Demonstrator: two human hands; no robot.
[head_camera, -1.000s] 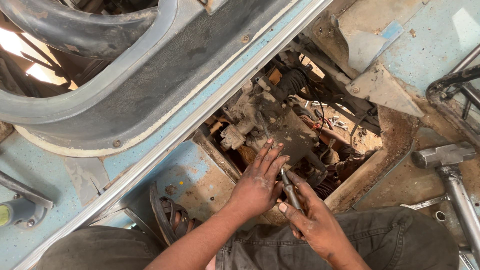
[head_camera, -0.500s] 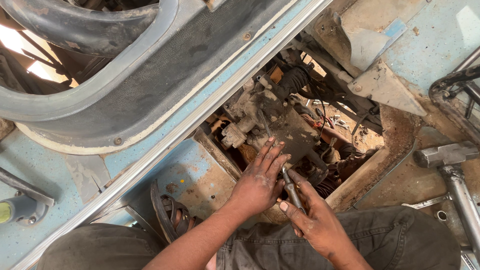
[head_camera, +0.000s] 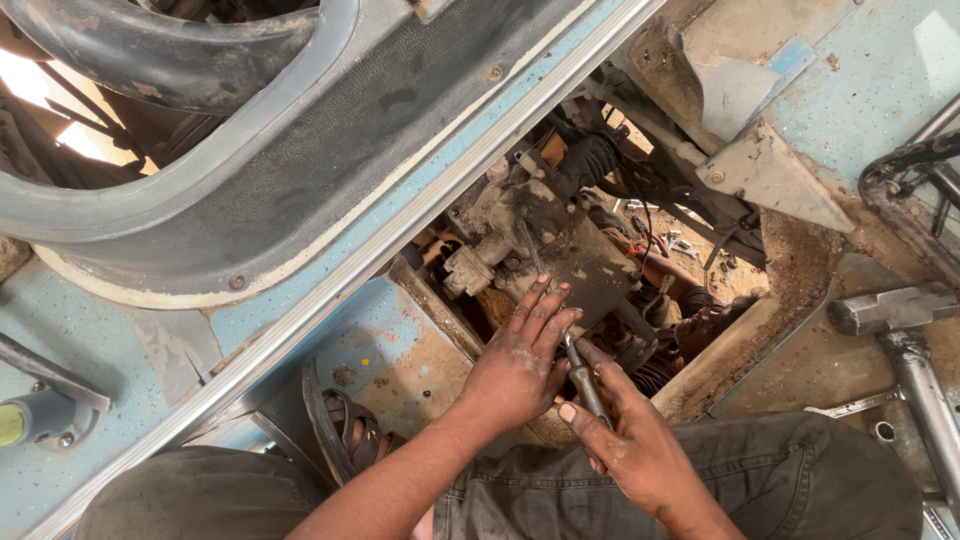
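My left hand (head_camera: 520, 365) lies with fingers spread on a grimy metal housing (head_camera: 560, 250) inside a square opening in a rusty blue floor (head_camera: 400, 350). The fingertips touch the housing's near edge. My right hand (head_camera: 630, 445) grips a slim dark metal tool (head_camera: 580, 378), its tip pointing up toward the housing beside my left fingers. Both hands are smeared with grease. What the tool's tip touches is hidden by my left hand.
A heavy hammer (head_camera: 905, 330) lies at the right on the floor, with a flat spanner (head_camera: 850, 405) near it. A bright metal rail (head_camera: 350, 270) runs diagonally past a dark curved moulding (head_camera: 250, 190). My sandalled foot (head_camera: 340, 430) rests left of the opening. Cables and hoses fill the pit.
Hands stay in nearly the same place; the view has drifted slightly, and my left fingers have shifted a little on the housing.
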